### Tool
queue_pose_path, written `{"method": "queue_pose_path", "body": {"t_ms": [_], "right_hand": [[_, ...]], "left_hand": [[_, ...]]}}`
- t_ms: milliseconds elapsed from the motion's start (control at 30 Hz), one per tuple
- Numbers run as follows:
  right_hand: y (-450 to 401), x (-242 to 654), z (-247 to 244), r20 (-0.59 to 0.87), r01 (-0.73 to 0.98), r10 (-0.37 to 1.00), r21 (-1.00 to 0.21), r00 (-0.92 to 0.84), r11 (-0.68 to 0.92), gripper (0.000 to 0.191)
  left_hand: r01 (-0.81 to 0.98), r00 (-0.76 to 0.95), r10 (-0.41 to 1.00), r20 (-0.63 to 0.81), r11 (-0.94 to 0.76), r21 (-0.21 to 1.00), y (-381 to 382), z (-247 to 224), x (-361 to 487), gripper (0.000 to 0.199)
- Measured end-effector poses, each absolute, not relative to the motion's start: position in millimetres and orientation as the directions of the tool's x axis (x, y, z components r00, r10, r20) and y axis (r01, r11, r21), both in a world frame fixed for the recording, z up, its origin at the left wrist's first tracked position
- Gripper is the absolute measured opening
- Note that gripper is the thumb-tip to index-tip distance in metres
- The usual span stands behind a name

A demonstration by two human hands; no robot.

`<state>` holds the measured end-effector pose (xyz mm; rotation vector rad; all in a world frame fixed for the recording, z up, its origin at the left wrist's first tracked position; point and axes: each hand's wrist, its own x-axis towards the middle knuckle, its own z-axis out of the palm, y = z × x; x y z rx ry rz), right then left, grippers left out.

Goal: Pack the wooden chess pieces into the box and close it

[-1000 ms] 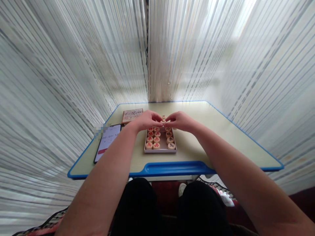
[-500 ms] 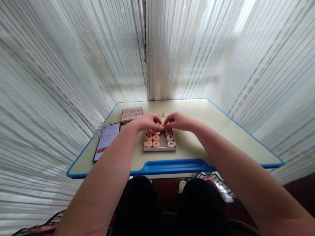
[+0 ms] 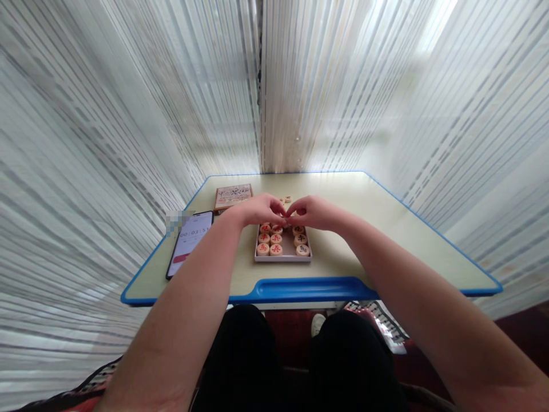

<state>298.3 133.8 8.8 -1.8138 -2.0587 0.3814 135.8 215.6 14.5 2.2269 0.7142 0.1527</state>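
A shallow light-coloured box (image 3: 283, 259) lies in front of me with round wooden Chinese chess pieces in it. Two columns of red-marked pieces (image 3: 275, 250) fill its left side, and a column of black-marked pieces (image 3: 302, 250) stands along the right; the strip between is bare at the near end. Over the far part of the box, my left hand (image 3: 266, 209) and my right hand (image 3: 312, 212) meet at the fingertips. Both are closed in a pinch about a Chinese chess piece, which the fingers mostly hide.
Beyond my hands a few loose pieces (image 3: 287, 199) lie on the table (image 3: 386, 240). To the left are a flat printed box or lid (image 3: 233, 195) and a phone (image 3: 189, 246) running a timer. A blue pen tray (image 3: 309, 287) edges the near side.
My fingertips have drawn closer together, and the piece between them shows less. The whole scene has shifted slightly right as my head turned.
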Motion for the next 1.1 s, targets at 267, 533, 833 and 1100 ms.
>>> {"method": "queue_pose_path", "body": {"t_ms": [267, 533, 833, 1100], "right_hand": [[131.0, 294.3, 13.4, 0.125, 0.946, 0.973, -0.239, -0.195, 0.22, 0.025], [130.2, 294.5, 11.8, 0.109, 0.946, 0.973, -0.231, -0.205, 0.225, 0.023], [127.1, 289.4, 13.4, 0.069, 0.938, 0.962, -0.212, -0.264, 0.273, 0.022], [125.9, 286.1, 13.6, 0.142, 0.923, 0.953, -0.248, -0.267, 0.295, 0.021]], "left_hand": [[0.482, 0.813, 0.57, -0.117, -0.548, 0.683, 217.1, 14.3, 135.4, 0.029], [0.496, 0.801, 0.59, -0.099, -0.562, 0.662, 216.1, 15.0, 136.5, 0.027], [0.53, 0.766, 0.638, -0.079, -0.558, 0.638, 218.7, 13.8, 137.1, 0.024], [0.546, 0.746, 0.664, -0.051, -0.566, 0.618, 225.9, 9.2, 137.5, 0.026]]}}
